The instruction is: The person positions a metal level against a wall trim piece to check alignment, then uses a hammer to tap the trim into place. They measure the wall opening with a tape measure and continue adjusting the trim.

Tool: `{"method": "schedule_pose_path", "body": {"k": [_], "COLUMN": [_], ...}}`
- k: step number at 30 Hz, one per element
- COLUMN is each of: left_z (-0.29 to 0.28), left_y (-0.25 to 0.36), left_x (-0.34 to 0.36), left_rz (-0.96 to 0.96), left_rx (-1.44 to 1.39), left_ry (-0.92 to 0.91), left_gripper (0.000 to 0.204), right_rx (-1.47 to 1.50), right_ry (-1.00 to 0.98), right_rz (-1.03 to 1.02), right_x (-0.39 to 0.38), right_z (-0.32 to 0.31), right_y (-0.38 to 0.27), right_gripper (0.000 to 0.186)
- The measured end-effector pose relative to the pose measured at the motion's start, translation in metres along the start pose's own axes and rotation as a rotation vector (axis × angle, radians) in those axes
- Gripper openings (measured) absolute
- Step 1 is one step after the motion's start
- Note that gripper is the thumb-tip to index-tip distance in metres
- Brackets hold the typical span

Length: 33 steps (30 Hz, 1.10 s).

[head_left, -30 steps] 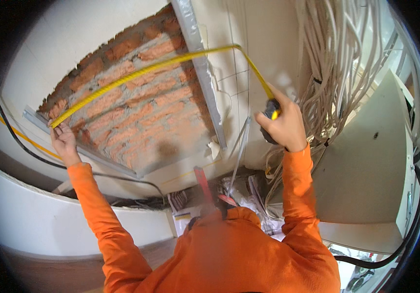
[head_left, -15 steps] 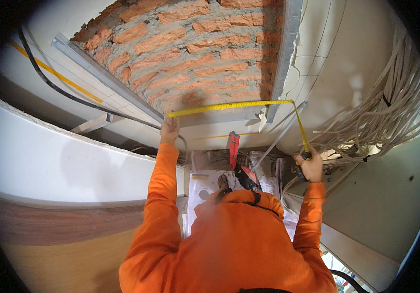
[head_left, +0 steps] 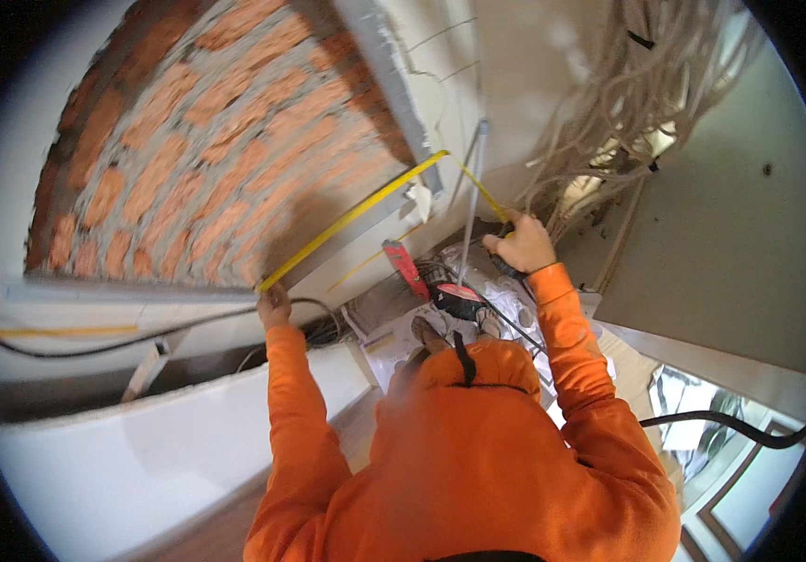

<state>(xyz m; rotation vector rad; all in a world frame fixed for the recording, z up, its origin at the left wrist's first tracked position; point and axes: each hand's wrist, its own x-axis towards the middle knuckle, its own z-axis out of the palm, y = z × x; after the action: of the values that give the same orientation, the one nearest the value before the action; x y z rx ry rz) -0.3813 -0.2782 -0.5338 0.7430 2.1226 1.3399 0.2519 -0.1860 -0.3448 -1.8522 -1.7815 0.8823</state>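
Observation:
A yellow tape measure [head_left: 351, 217] is stretched along the lower side of an exposed brick opening [head_left: 225, 140]. My left hand [head_left: 275, 306] pinches the end of its blade at the left corner, by the grey metal profile [head_left: 131, 292]. At the right profile [head_left: 389, 80] the blade bends sharply and runs down to the dark tape case. My right hand [head_left: 525, 245] is closed around that case, which is partly hidden by the fingers. Both arms are stretched forward in orange sleeves.
A bundle of pale cables [head_left: 600, 122] hangs at the upper right, next to a grey-green panel [head_left: 722, 215]. A red level-like tool [head_left: 406, 269] stands below the opening. A black cable [head_left: 141, 337] crosses the left side above a white panel [head_left: 169, 459].
The view has turned, so the opening now appears tilted and farther left. Both hands still hold the tape measure, its blade stretched across the bricks; the right hand appears higher and farther left.

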Motion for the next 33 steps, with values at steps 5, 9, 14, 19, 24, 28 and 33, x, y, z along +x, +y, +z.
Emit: {"method": "schedule_pose_path", "body": {"k": [5,9,14,19,24,28,33], "left_z": [0.005,-0.019,-0.017,0.003,-0.030,-0.027,-0.022], "left_y": [0.019,-0.010,0.001,0.024,0.008,0.011,0.031], "left_x": [-0.009,0.000,-0.010,-0.025,-0.007,-0.012,-0.023], "left_rz": [-0.360,-0.278,-0.265,-0.211,-0.023,-0.123,-0.172], "left_rx": [-1.209,-1.254,-1.238,-1.156,-0.875,-1.166,-1.124], "left_ry": [0.073,-0.220,-0.073,0.132,-0.127,-0.200,-0.106], "left_gripper": [0.028,0.032,0.028,0.033,0.037,0.037,0.038], "right_rx": [0.017,0.108,0.090,0.091,0.116,0.212,0.282], "right_ry": [-0.076,-0.034,0.031,0.102,0.063,0.147,0.202], "right_rz": [0.081,0.053,0.026,-0.021,0.008,-0.098,-0.136], "right_x": [0.007,0.014,0.021,0.019,0.026,0.021,0.019], "right_z": [0.014,0.016,0.030,0.047,0.064,0.080,0.103], "right_y": [0.006,0.002,0.018,0.028,0.043,0.060,0.076], "right_gripper": [0.074,0.064,0.067,0.068,0.076,0.073,0.071]}}
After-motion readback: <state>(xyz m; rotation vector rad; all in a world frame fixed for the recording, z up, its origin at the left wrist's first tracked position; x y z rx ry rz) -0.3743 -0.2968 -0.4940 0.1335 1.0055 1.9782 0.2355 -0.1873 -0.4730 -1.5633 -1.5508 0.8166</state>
